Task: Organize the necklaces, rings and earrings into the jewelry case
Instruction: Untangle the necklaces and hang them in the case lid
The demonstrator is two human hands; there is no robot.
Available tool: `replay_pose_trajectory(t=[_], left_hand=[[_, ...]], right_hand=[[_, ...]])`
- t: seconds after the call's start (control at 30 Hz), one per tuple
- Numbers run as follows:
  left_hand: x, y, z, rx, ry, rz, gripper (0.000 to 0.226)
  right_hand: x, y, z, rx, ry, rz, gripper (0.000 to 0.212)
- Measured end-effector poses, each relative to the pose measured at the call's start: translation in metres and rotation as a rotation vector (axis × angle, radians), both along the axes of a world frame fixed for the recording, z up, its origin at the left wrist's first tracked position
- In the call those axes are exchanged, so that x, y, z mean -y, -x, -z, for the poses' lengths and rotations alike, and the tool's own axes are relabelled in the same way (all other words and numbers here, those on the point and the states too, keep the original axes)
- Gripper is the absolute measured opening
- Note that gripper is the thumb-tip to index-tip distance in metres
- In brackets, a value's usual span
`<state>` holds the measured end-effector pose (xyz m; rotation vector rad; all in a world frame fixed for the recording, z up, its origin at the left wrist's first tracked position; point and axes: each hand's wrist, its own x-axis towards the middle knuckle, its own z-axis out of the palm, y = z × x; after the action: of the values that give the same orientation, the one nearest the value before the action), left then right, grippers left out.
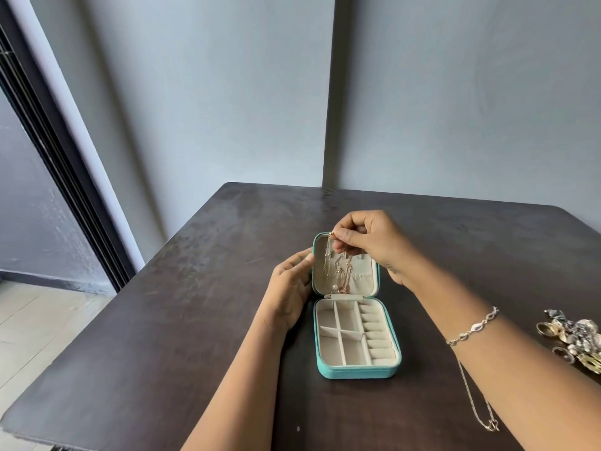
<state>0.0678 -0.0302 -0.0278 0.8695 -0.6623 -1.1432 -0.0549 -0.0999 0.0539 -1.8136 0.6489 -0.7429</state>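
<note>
Right grip (370,242) pinching fine gold chain (326,260), left grip (292,284) clasping rounded teal lid (361,283)

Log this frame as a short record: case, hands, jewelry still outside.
case: teal jewelry case, open on the table, tray compartments empty
lid: upright, necklaces hanging inside
left hand: holds the lid's left edge
right hand: fingers pinch a necklace chain at the lid's top
outside: pile of rings and other pieces at the right, loose chain by the right forearm
</note>
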Motion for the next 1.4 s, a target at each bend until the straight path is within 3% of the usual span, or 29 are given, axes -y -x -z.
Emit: replay_pose_trajectory(t=[0.27, 0.47, 0.8, 1.07, 1.27, 1.4], left_hand=[[0.004, 0.000, 0.002, 0.013, 0.018, 0.018, 0.028], [0.006, -0.001, 0.007, 0.025, 0.027, 0.034, 0.033], [0.011, -0.003, 0.012, -0.006, 0.048, 0.035, 0.034], [0.011, -0.004, 0.013, -0.004, 0.031, 0.022, 0.034], [0.011, -0.005, 0.013, 0.005, 0.027, 0.039, 0.035], [0.012, -0.006, 0.014, 0.021, 0.024, 0.031, 0.032]], right_hand=[[0.006, -0.001, 0.010, -0.067, -0.016, -0.012, 0.021], [0.020, -0.011, 0.031, -0.290, 0.665, 0.207, 0.006], [0.033, -0.015, 0.048, -0.257, 1.162, 0.322, 0.010], [0.036, -0.013, 0.051, -0.279, 1.195, 0.296, 0.015], [0.034, -0.014, 0.048, -0.271, 1.079, 0.302, 0.029], [0.034, -0.012, 0.046, -0.242, 0.995, 0.281, 0.026]])
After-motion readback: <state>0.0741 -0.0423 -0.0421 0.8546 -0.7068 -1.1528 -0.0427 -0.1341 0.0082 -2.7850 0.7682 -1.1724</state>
